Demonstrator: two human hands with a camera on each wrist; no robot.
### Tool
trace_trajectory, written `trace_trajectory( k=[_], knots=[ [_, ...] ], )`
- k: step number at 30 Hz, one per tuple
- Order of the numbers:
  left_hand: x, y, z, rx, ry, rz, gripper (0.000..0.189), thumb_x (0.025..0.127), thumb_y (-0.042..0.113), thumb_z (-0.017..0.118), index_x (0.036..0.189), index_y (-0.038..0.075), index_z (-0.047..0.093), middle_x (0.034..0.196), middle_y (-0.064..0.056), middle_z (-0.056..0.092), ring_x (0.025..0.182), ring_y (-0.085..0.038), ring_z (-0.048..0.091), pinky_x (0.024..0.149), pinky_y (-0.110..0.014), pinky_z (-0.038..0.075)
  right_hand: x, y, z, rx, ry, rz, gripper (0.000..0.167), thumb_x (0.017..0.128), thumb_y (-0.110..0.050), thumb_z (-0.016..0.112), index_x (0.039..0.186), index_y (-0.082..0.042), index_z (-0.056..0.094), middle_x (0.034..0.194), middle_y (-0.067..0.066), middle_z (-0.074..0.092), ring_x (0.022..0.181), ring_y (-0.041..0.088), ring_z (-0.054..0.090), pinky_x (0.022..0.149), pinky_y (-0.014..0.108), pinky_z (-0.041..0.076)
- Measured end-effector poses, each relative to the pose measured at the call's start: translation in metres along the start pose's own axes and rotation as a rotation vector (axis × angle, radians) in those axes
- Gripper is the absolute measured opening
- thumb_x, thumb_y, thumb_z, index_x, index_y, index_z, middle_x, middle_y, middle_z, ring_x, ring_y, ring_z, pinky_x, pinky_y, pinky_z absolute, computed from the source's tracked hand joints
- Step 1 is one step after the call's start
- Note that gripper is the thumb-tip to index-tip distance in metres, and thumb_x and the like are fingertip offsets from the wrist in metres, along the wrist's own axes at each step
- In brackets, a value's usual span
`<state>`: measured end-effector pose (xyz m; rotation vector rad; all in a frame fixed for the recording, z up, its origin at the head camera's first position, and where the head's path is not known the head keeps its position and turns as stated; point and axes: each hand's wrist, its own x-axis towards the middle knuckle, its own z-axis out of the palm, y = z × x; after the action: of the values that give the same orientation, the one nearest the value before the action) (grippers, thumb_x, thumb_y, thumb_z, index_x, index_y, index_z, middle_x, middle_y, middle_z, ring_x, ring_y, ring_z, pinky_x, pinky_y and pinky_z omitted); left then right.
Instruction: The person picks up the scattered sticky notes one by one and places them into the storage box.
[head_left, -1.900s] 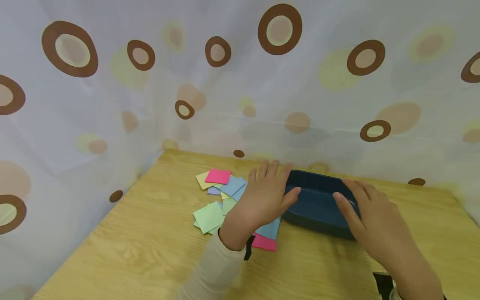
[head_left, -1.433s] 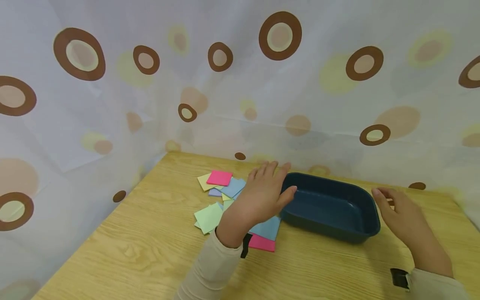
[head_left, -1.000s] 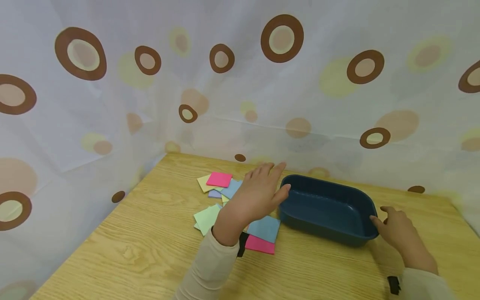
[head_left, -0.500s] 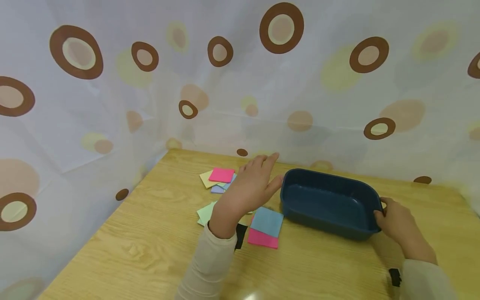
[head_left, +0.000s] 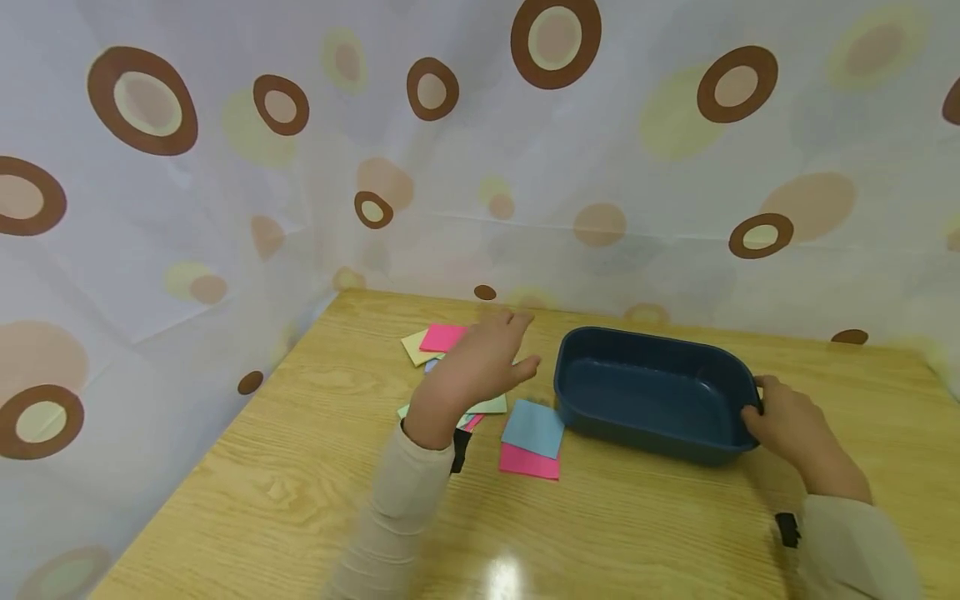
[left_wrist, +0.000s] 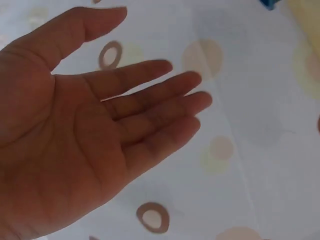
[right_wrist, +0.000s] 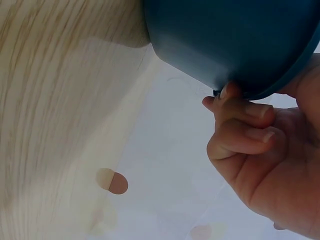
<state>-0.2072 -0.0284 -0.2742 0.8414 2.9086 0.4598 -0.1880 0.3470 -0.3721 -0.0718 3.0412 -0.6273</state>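
Note:
A dark blue rectangular basin (head_left: 648, 387) with rounded corners stands on the wooden table, nothing inside it. My right hand (head_left: 798, 433) grips its right end by the rim, thumb inside and fingers outside. In the right wrist view, the curled fingers (right_wrist: 245, 135) press against the outer wall of the basin (right_wrist: 220, 45). My left hand (head_left: 476, 362) hovers over the sticky notes, fingers extended and thumb apart. Its palm (left_wrist: 65, 135) shows bare in the left wrist view. Blue (head_left: 534, 427) and pink sticky notes (head_left: 528, 461) lie just left of the basin.
More sticky notes, including a pink one (head_left: 442, 337) and a yellow one (head_left: 414, 346), lie partly hidden behind my left hand. A white curtain (head_left: 480, 167) with brown rings borders the table (head_left: 300, 467) at the back and left.
My right hand has moved from above the basin to its right end and taken hold of the rim. My left hand has drawn back leftward from the basin, over the notes.

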Motion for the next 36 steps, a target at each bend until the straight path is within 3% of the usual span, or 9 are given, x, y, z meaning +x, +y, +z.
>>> trace_trajectory(
  k=[3, 5, 7, 10, 15, 23, 30, 36],
  knots=[
    [0.017, -0.012, 0.018, 0.071, -0.215, 0.007, 0.056, 0.094, 0.023, 0.064, 0.141, -0.001, 0.043, 0.139, -0.014, 0.049, 0.124, -0.025, 0.050, 0.100, -0.035, 0.042, 0.001, -0.001, 0.000, -0.002, -0.006, 0.006, 0.056, 0.090, -0.006, 0.048, 0.127, 0.032, 0.028, 0.113, 0.049, 0.047, 0.089, 0.053, 0.057, 0.069, 0.056, 0.046],
    [0.028, -0.024, 0.037, 0.103, -0.322, 0.030, 0.059, 0.091, 0.024, 0.069, 0.139, 0.001, 0.047, 0.138, -0.012, 0.050, 0.124, -0.023, 0.050, 0.099, -0.032, 0.042, 0.001, -0.002, 0.000, -0.002, -0.006, 0.005, 0.057, 0.091, -0.006, 0.047, 0.129, 0.032, 0.026, 0.115, 0.049, 0.045, 0.085, 0.049, 0.058, 0.067, 0.053, 0.046],
    [0.038, -0.035, 0.055, 0.119, -0.397, 0.070, 0.064, 0.087, 0.027, 0.072, 0.140, 0.002, 0.047, 0.141, -0.010, 0.047, 0.128, -0.022, 0.046, 0.102, -0.030, 0.039, 0.001, -0.003, 0.002, 0.006, -0.008, 0.000, 0.060, 0.091, -0.006, 0.045, 0.132, 0.030, 0.022, 0.114, 0.049, 0.046, 0.076, 0.043, 0.058, 0.062, 0.048, 0.045],
    [0.045, -0.050, 0.079, 0.134, -0.442, 0.150, 0.071, 0.083, 0.033, 0.077, 0.141, 0.006, 0.046, 0.143, -0.007, 0.045, 0.130, -0.020, 0.043, 0.104, -0.027, 0.036, 0.000, -0.004, 0.005, 0.029, -0.014, 0.002, 0.063, 0.091, -0.007, 0.044, 0.136, 0.028, 0.018, 0.108, 0.046, 0.051, 0.061, 0.028, 0.052, 0.053, 0.039, 0.039],
    [0.045, -0.060, 0.096, 0.153, -0.422, 0.238, 0.070, 0.082, 0.033, 0.078, 0.140, 0.009, 0.048, 0.141, -0.008, 0.045, 0.129, -0.020, 0.043, 0.106, -0.027, 0.034, -0.004, -0.003, 0.008, 0.040, 0.000, 0.014, 0.063, 0.092, -0.008, 0.046, 0.138, 0.025, 0.018, 0.095, 0.036, 0.058, 0.054, 0.021, 0.048, 0.049, 0.035, 0.035],
    [0.036, -0.059, 0.097, 0.190, -0.395, 0.220, 0.071, 0.081, 0.035, 0.078, 0.140, 0.009, 0.048, 0.138, -0.008, 0.044, 0.124, -0.018, 0.044, 0.102, -0.026, 0.037, -0.007, -0.003, 0.012, 0.060, 0.034, -0.002, 0.061, 0.093, -0.007, 0.044, 0.139, 0.024, 0.019, 0.066, 0.013, 0.054, 0.047, 0.018, 0.042, 0.046, 0.034, 0.033],
    [0.020, -0.060, 0.095, 0.335, -0.396, 0.214, 0.069, 0.079, 0.040, 0.077, 0.134, 0.008, 0.052, 0.125, -0.006, 0.048, 0.109, -0.016, 0.047, 0.092, -0.024, 0.043, -0.004, -0.006, 0.010, 0.038, 0.025, -0.011, 0.060, 0.092, -0.006, 0.046, 0.136, 0.027, 0.020, 0.077, 0.024, 0.060, 0.053, 0.021, 0.048, 0.049, 0.035, 0.036],
    [0.009, -0.060, 0.091, 0.424, -0.370, 0.243, 0.072, 0.076, 0.040, 0.079, 0.133, 0.006, 0.052, 0.121, -0.007, 0.047, 0.106, -0.018, 0.047, 0.091, -0.028, 0.043, -0.006, -0.012, 0.008, 0.047, -0.001, -0.023, 0.059, 0.092, -0.006, 0.046, 0.134, 0.026, 0.020, 0.072, 0.020, 0.058, 0.053, 0.021, 0.048, 0.049, 0.034, 0.036]
  ],
)
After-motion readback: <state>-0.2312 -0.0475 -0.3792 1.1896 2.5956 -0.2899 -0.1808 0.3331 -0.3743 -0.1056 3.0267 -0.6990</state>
